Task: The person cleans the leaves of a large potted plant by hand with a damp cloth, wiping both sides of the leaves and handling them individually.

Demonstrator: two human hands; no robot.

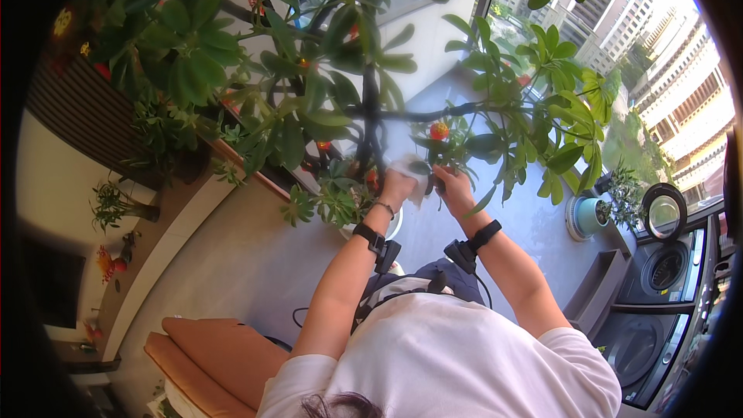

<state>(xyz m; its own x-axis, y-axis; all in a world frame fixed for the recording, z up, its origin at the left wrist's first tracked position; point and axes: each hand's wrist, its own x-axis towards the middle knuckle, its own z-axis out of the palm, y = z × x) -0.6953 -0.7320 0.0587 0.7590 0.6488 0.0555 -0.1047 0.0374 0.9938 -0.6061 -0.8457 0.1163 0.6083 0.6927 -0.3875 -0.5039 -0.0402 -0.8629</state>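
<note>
A tall potted plant [371,112] with dark stems and glossy green leaves stands in front of me. Low among its branches, my left hand [398,188] is closed on a white cloth [410,165], perhaps a tissue. A dark green leaf [419,168] lies against the cloth. Close beside it on the right, my right hand [455,187] is closed in a pinch at a leaf, its fingertips partly hidden by foliage. Small red and orange ornaments [439,131] hang among the branches. Part of a white pot [396,224] shows behind my left wrist.
A brown chair [220,360] stands behind me at left. Along the left runs a low cabinet [155,255] bearing plants. At right are a light-blue pot [590,215], a grey trough-like box [597,286] and two stacked washing machines, the upper one [665,267] with its door open.
</note>
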